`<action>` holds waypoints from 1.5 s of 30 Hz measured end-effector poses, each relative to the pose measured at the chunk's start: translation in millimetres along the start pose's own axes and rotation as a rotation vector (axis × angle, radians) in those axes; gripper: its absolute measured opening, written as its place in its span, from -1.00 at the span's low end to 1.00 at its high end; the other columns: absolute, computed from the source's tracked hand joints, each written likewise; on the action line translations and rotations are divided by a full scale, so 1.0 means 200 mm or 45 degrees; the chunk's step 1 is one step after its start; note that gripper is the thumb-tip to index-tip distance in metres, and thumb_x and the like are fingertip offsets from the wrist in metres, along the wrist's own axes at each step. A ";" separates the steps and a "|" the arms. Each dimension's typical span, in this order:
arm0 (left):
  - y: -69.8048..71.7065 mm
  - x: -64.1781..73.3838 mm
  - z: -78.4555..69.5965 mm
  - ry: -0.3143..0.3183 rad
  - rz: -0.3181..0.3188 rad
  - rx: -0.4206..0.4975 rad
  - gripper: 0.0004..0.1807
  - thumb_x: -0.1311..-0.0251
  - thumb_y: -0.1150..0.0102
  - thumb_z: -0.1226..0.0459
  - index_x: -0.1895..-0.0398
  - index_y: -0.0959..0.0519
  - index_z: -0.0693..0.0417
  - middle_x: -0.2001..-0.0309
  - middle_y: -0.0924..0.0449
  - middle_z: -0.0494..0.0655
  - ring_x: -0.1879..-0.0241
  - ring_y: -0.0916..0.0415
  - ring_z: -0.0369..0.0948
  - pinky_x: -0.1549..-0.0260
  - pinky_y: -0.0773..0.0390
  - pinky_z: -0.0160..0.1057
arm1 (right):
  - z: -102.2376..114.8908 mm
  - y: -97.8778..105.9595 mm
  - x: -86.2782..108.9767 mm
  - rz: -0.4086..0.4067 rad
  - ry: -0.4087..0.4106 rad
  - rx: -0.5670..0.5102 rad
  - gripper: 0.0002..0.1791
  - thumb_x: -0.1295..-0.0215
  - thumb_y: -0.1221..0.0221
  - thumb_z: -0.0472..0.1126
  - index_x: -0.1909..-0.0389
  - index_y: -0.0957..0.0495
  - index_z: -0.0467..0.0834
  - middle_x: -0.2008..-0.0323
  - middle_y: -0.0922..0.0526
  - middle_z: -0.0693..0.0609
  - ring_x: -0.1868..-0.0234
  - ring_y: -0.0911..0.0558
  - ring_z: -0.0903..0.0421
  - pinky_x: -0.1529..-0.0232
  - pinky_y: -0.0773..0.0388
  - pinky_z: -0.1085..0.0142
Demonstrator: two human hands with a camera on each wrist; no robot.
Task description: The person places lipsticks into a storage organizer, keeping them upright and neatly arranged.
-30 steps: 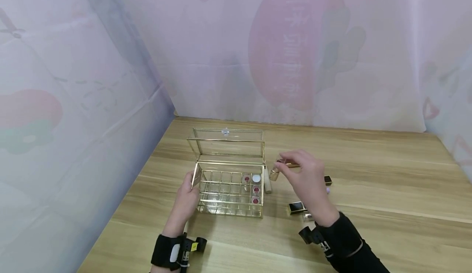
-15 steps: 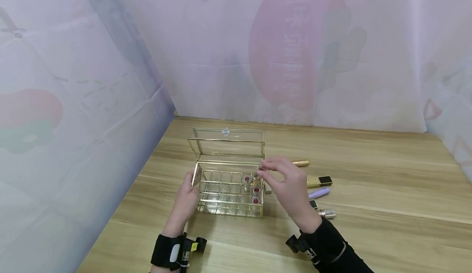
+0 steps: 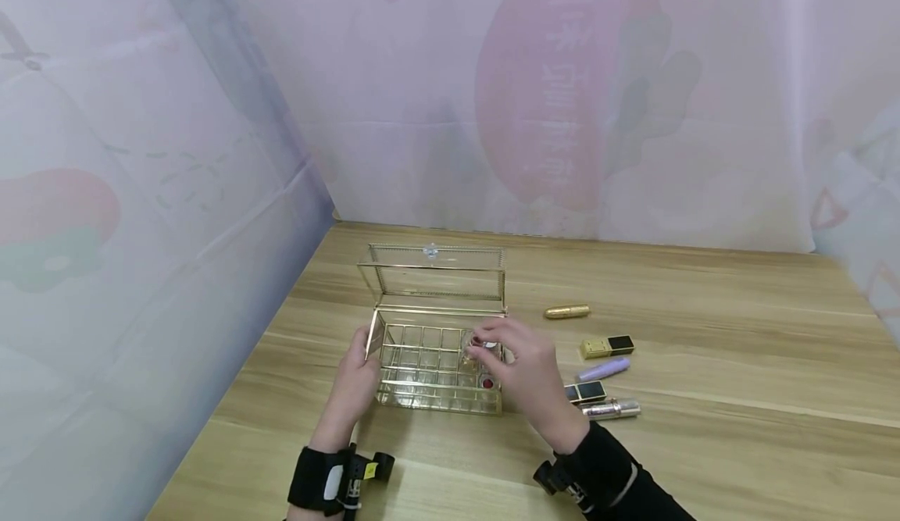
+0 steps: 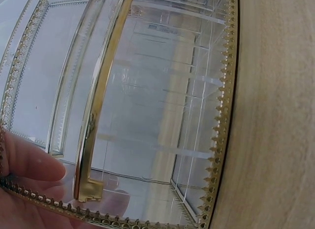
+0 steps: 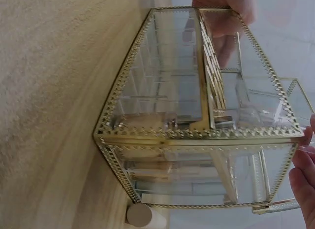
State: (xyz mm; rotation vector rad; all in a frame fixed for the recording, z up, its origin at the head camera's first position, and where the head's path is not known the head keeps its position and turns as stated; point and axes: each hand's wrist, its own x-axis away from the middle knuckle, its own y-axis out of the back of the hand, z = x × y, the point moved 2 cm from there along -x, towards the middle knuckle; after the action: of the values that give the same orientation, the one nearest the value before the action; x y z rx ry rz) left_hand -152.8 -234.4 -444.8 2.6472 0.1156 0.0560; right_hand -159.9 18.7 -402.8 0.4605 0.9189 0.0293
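Note:
A gold-framed glass box (image 3: 439, 388) with a grid of clear compartments sits on the table, its lid raised at the back. My left hand (image 3: 356, 376) grips its left wall, the thumb over the rim, as the left wrist view shows. Over the box's right-hand compartments, my right hand (image 3: 530, 372) pinches the dark-red end of a lipstick (image 3: 476, 340), whose lower part my fingers mostly hide. One lipstick with a red end (image 3: 487, 382) stands in the front right compartment. Through the glass in the right wrist view, lipstick tubes (image 5: 147, 169) show at the right end.
Right of the box lie a gold bullet-shaped tube (image 3: 567, 312), a gold-and-black lipstick (image 3: 607, 347), a purple tube (image 3: 604, 369), a black-and-gold lipstick (image 3: 587, 393) and a silver tube (image 3: 613, 409). A pale cylinder (image 5: 142, 215) lies beside the box. The lid (image 3: 439, 279) stands raised.
My right hand has carried the lipstick left, from beside the box to over its right-hand compartments, uncovering the tubes on the table. My left hand stays on the box.

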 end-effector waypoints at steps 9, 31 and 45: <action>0.00 0.00 0.00 -0.009 -0.012 0.004 -0.42 -0.15 0.29 0.55 -0.31 -0.18 0.26 -0.36 -0.19 0.30 -0.31 -0.06 0.15 -0.28 -0.03 0.28 | 0.00 -0.04 0.03 0.060 -0.004 0.012 -0.77 0.12 -0.40 -0.36 0.36 -0.67 -0.30 0.28 -0.73 -0.13 0.20 -0.65 0.08 0.14 -0.67 0.22; 0.00 0.00 -0.01 -0.019 0.000 0.008 -0.41 -0.16 0.31 0.55 -0.34 -0.15 0.29 -0.36 -0.18 0.32 -0.32 -0.06 0.14 -0.31 -0.02 0.24 | -0.01 -0.09 0.06 0.175 0.116 0.169 -0.80 0.07 -0.39 -0.32 0.35 -0.71 -0.26 0.26 -0.73 -0.10 0.19 -0.65 0.12 0.18 -0.67 0.37; 0.00 0.01 -0.03 -0.040 0.000 0.003 -0.40 -0.12 0.30 0.57 -0.33 -0.16 0.32 -0.33 -0.21 0.37 -0.29 -0.09 0.18 -0.29 -0.05 0.26 | 0.01 -0.10 0.06 0.242 0.142 0.315 -0.84 0.03 -0.36 -0.34 0.36 -0.71 -0.25 0.27 -0.72 -0.08 0.16 -0.61 0.10 0.12 -0.65 0.34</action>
State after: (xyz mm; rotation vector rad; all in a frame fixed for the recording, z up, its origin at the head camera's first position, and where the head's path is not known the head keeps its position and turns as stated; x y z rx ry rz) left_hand -151.6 -232.3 -439.8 2.6489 0.1054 0.0144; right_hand -154.1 1.9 -419.6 0.7814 0.9900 0.1161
